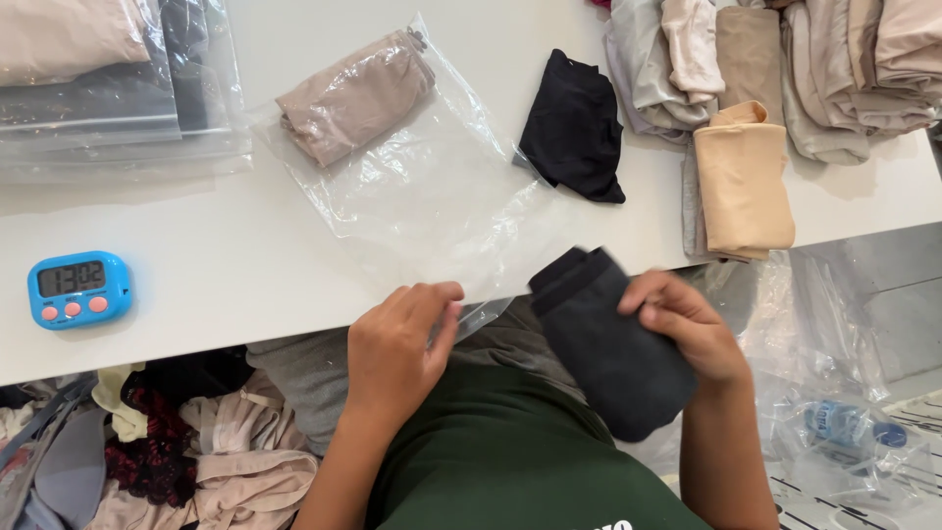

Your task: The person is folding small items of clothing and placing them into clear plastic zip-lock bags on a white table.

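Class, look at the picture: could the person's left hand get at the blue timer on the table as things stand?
Probably yes: the left hand pinches the clear bag, and bare white table lies between it and the blue timer.

The right hand (687, 329) grips a folded dark garment (608, 348) at the desk (196, 245) edge, and the left hand (402, 348) pinches the near corner of a clear bag (432, 196) holding a beige garment (353, 98). A black garment (574, 128) lies beyond, a tan roll (743, 182) beside folded piles (785, 59), a blue timer (78, 288) far left
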